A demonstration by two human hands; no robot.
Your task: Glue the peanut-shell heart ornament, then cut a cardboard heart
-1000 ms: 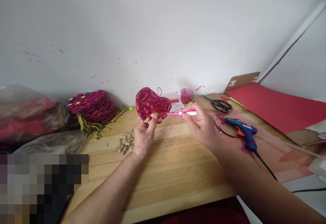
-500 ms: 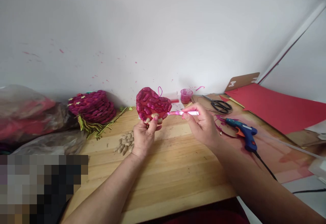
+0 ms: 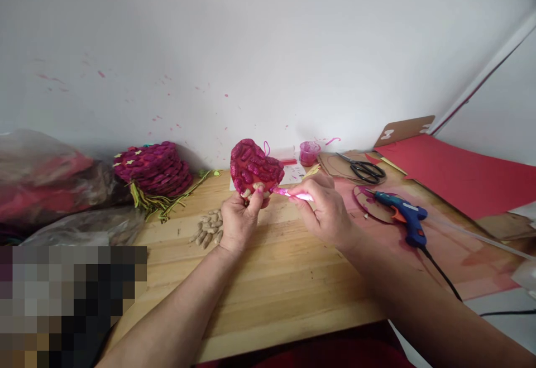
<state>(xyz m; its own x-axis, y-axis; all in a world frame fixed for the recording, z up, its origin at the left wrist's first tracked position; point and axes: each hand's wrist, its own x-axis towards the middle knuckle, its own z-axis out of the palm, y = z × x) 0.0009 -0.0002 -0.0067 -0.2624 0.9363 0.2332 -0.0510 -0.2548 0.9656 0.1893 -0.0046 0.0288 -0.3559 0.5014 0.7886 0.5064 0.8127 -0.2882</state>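
My left hand (image 3: pixel 240 217) grips the lower part of a red heart-shaped ornament (image 3: pixel 255 167) covered with peanuts, its thumb over the front. Most of the peanuts are painted magenta; a few near the thumb are still pale. A thin pink loop stands at the heart's top right. In my right hand (image 3: pixel 324 209) is a white-handled paintbrush (image 3: pixel 301 195), its pink-stained tip at the heart's lower right edge. Unpainted peanuts (image 3: pixel 208 228) lie on the table left of my left hand.
A stack of magenta peanut-covered pieces (image 3: pixel 153 170) with green cords sits at the left, beside plastic bags (image 3: pixel 46 172). Behind stands a cup of pink paint (image 3: pixel 309 154). Scissors (image 3: pixel 366 171), a blue glue gun (image 3: pixel 404 214) with its cord and red card sheets (image 3: pixel 460 175) lie right.
The brush tip has shifted slightly down along the heart's right edge, with my right hand moving lower and left. The heart is tilted slightly differently. The whole view has shifted a little.
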